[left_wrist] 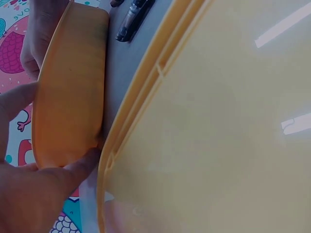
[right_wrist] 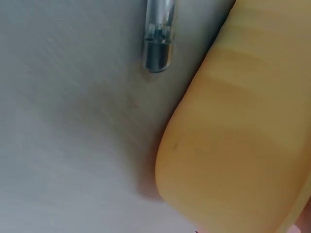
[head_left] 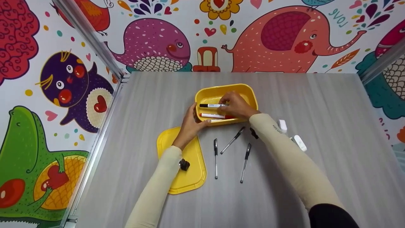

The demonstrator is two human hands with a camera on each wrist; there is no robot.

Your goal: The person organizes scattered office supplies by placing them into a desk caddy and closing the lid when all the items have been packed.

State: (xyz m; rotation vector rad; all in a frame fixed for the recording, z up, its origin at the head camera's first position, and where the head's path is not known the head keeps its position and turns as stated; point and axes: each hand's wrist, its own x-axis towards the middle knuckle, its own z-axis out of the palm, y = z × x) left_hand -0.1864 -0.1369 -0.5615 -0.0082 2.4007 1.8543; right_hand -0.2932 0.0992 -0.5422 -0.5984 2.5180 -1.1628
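Note:
My left hand (head_left: 190,125) grips the left end of a yellow box (head_left: 210,95). In the left wrist view, thumb and fingers of that left hand (left_wrist: 34,189) lie on either side of the box wall (left_wrist: 73,87). Inside the box, my right hand (head_left: 237,106) pinches a white marker with a black cap (head_left: 210,105). A white marker with red ends (head_left: 216,116) lies below it, and another white item (head_left: 218,120) is partly hidden by the near wall. The right wrist view shows the box's outer side (right_wrist: 233,136), with the right hand mostly hidden.
A yellow lid (head_left: 193,171) lies under the left forearm. Three black-capped clear pens (head_left: 216,158) lie in front of the box. Two white blocks, one nearer the box (head_left: 282,126) and one farther right (head_left: 299,143), sit beside the right forearm. Printed panels (head_left: 152,47) border the table.

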